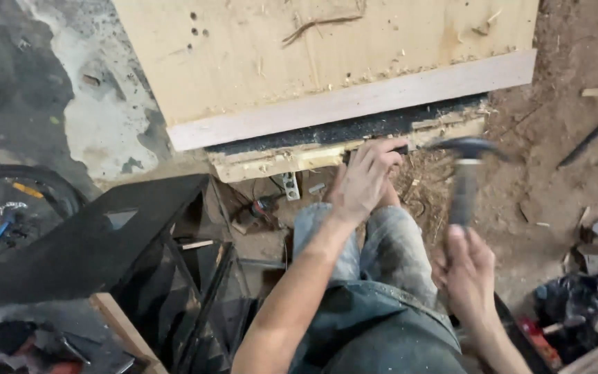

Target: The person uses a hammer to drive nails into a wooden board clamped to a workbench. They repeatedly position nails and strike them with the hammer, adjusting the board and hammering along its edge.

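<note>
Two bare hands work low over a dirt floor (562, 187) strewn with wood chips. The right hand (470, 271) has its grip closed around the dark handle of a claw hammer with a blurred dark metal head (466, 166), which hangs just right of the left fingers and near the edge of a pale rough wooden slat (278, 163). The left hand (365, 181) rests with fingers spread and bent against that slat; whether something small is pinched between the fingertips cannot be told. The slat lies under a dark gritty strip (327, 133), which sits beneath a large pale chipboard panel with a lighter wooden edge band (299, 55). Below the hands are the person's knees in dusty grey-blue jeans (382, 256). A black angular metal frame (105, 242) stands to the left, with a bicycle wheel with a blue frame part (8, 201) beyond it. A small white perforated metal bracket (291, 185) lies on the floor just beneath the slat.
</note>
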